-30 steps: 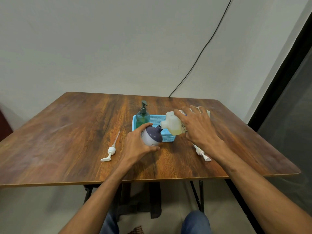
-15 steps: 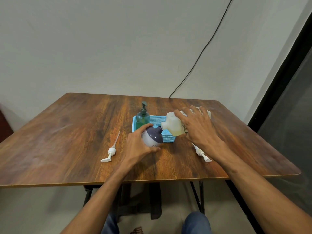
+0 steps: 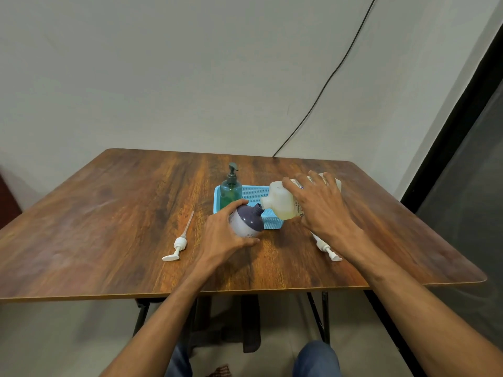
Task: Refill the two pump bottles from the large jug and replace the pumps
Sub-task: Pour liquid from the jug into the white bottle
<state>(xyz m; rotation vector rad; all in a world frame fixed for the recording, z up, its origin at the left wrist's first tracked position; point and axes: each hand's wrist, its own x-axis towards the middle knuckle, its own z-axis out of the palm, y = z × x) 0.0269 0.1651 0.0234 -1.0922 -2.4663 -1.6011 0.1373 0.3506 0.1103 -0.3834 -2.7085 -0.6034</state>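
Right hand [image 3: 324,210] grips jug [image 3: 281,204]; its label's small print seems unreadable.

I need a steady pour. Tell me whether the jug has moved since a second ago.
No. Against the blue basket, the jug stays put, its mouth at the purple bottle's neck.

Glossy wood-grain table [image 3: 114,229], plastic mesh basket [image 3: 272,223]

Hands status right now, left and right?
Left hand: grips the purple bottle.
Right hand: holds the tilted jug, spout at that bottle's mouth.
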